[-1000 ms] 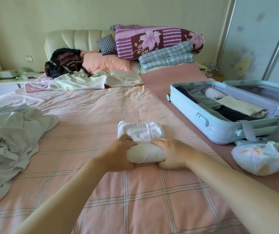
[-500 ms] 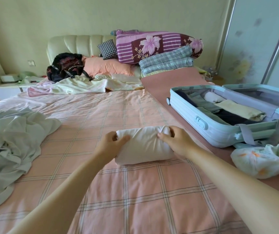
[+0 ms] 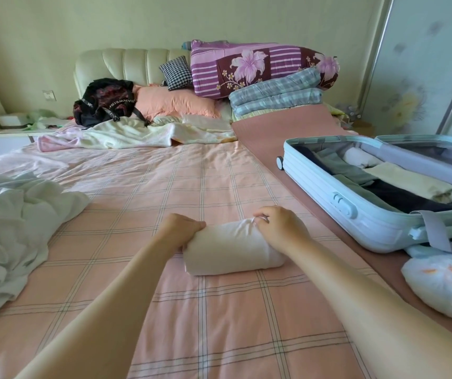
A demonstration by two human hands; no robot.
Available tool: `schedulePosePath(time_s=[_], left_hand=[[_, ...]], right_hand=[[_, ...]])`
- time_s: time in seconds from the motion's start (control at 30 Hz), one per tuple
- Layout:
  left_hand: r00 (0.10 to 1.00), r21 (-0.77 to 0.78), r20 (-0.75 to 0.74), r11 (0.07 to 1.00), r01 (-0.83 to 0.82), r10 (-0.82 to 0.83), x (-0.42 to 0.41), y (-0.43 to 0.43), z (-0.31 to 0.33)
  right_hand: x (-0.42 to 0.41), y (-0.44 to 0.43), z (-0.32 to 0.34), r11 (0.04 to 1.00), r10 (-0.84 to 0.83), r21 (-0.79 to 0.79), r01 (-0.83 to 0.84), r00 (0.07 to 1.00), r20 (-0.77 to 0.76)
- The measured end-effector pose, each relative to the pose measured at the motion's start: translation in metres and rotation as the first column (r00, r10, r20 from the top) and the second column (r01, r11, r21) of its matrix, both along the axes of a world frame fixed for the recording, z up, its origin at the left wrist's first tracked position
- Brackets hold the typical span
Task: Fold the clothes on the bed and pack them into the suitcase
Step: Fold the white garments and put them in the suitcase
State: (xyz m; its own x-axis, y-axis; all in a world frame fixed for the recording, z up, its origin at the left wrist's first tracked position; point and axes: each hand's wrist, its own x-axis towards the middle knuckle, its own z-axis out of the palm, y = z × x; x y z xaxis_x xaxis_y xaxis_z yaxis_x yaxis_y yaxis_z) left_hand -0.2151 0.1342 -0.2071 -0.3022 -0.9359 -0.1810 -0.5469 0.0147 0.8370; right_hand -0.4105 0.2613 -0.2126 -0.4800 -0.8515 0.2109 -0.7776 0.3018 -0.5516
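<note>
A white garment rolled into a tight bundle lies on the pink checked bed sheet. My left hand grips the roll's left end. My right hand pinches the cloth at the roll's upper right edge. An open light-blue suitcase sits to the right on the bed, with several folded and rolled clothes inside. A crumpled pale green-white garment lies at the left. A white piece with orange print lies in front of the suitcase.
At the headboard are a black bag, a peach pillow, a checked cushion, a purple floral quilt and folded plaid bedding. A loose cream blanket lies across the bed. A nightstand stands far left.
The white garment has been rolled away from me into a full bundle. Both hands moved from its near side to its ends, and the flat part beyond it is gone.
</note>
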Motion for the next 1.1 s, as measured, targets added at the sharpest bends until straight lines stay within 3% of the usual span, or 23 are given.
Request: schedulePosePath(time_s=[0.17, 0.3, 0.37, 0.43, 0.5, 0.6, 0.7, 0.77, 0.93, 1.0, 1.07, 1.1], left_hand=[[0.985, -0.101, 0.148, 0.992, -0.072, 0.087, -0.004, -0.019, -0.008], [0.912, -0.226, 0.407, 0.973, 0.044, 0.053, -0.007, -0.023, -0.008], [0.848, -0.379, 0.526, 0.911, 0.164, 0.067, -0.009, -0.018, 0.004], [0.872, -0.500, 0.489, 0.816, 0.292, -0.013, -0.015, -0.005, 0.018], [0.889, -0.463, 0.407, 0.791, 0.401, -0.212, -0.023, 0.013, 0.026], [0.781, -0.321, 0.525, 0.771, 0.550, -0.338, -0.030, 0.032, 0.013], [0.791, -0.264, 0.508, 0.812, 0.520, -0.341, -0.019, 0.027, -0.003], [0.800, -0.263, 0.508, 0.828, 0.496, -0.318, -0.015, 0.024, -0.007], [0.702, -0.298, 0.678, 0.792, 0.533, -0.218, -0.022, 0.028, -0.010], [0.668, -0.335, 0.721, 0.750, 0.569, -0.185, -0.024, 0.028, -0.009], [0.719, -0.470, 0.674, 0.653, 0.595, -0.170, -0.027, 0.030, -0.010], [0.752, -0.540, 0.633, 0.593, 0.598, -0.182, -0.028, 0.032, -0.011]], right_hand=[[-0.010, -0.011, -0.008, 0.999, -0.017, 0.050, 0.013, 0.996, 0.089], [-0.013, -0.012, -0.011, 0.997, -0.054, 0.068, 0.045, 0.989, 0.135], [-0.011, -0.012, -0.006, 0.994, -0.103, 0.067, 0.092, 0.974, 0.201], [-0.012, -0.013, -0.001, 0.985, -0.172, 0.056, 0.163, 0.936, 0.308], [-0.011, -0.016, 0.002, 0.971, -0.237, 0.057, 0.232, 0.909, 0.342], [-0.011, -0.020, 0.001, 0.945, -0.328, 0.078, 0.319, 0.920, 0.215], [-0.011, -0.021, -0.002, 0.915, -0.403, 0.093, 0.393, 0.905, 0.137], [-0.010, -0.022, 0.000, 0.917, -0.396, 0.102, 0.385, 0.910, 0.125], [-0.005, -0.019, 0.004, 0.888, -0.436, 0.162, 0.431, 0.900, -0.001], [-0.003, -0.018, 0.006, 0.914, -0.361, 0.126, 0.386, 0.914, -0.187], [0.000, -0.019, 0.007, 0.972, -0.214, 0.009, 0.233, 0.906, -0.364], [0.004, -0.020, 0.007, 0.994, -0.109, -0.049, 0.098, 0.917, -0.384]])
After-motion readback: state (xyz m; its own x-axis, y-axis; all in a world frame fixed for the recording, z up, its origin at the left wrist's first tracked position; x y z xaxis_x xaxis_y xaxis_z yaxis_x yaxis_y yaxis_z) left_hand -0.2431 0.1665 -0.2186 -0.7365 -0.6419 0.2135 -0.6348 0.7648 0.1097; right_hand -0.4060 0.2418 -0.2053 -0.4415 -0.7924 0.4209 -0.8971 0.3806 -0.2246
